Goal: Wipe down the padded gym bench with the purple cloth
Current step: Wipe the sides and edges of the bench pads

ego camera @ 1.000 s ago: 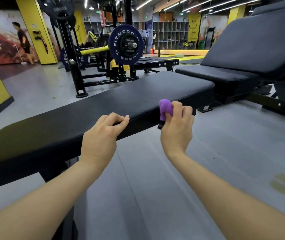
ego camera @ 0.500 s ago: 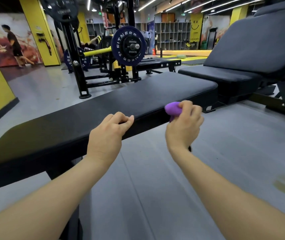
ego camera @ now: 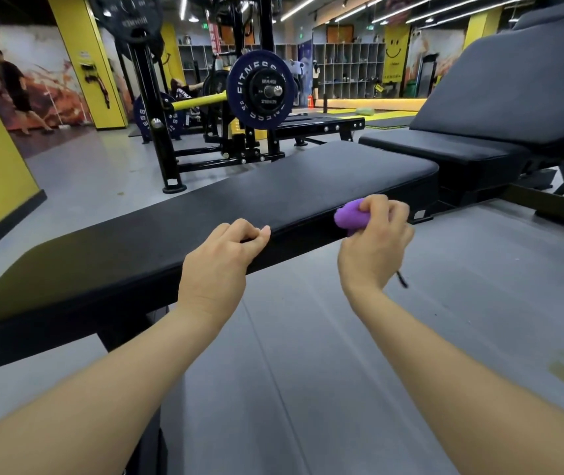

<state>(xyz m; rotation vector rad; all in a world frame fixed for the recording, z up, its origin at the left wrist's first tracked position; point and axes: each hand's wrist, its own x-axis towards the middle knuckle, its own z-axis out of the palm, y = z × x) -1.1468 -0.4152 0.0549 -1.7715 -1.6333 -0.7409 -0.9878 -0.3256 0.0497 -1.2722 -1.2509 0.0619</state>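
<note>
Right hand [ego camera: 374, 248] fingers clamped on bunched purple cloth [ego camera: 350, 217] against smooth black padded desk [ego camera: 205, 217] edge; left hand [ego camera: 220, 269] fingers curled together gripping edge.

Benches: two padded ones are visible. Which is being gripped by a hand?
The flat bench in front; the left hand curls over its near edge. The inclined bench stands untouched.

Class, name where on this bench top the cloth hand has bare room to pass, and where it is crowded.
Free: the flat bench top beyond both hands, to its rounded far end. Crowded: the near edge, where the left hand grips and the right hand presses the purple cloth.
</note>
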